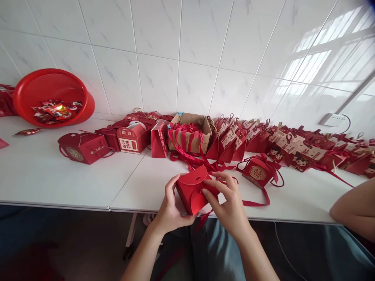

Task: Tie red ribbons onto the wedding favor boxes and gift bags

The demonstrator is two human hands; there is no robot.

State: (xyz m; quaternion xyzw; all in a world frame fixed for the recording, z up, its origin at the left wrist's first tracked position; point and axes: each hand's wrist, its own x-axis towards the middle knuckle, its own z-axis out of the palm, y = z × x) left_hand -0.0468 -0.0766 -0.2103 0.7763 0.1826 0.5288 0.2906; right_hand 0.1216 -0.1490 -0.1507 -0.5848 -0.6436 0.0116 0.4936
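Note:
A small red gift box (195,187) is between my hands at the table's front edge, its rounded top flaps folded partly over one another. One flap has an oval hole. My left hand (171,207) grips the box from its left side and underneath, thumb at the near lower edge. On the right, my right hand (224,195) has its thumb and fingers pressed on the flaps. Red ribbon (202,220) hangs below the box, and a tangle of red ribbons (202,159) lies just behind it.
A cardboard box (209,127) of ribbons stands by the wall. Rows of red gift boxes (225,140) extend right. A tied box (259,171) sits nearer. Leftward are more boxes (84,146) and a red basin (88,105) with candies. Another person's arm (356,207) rests at right.

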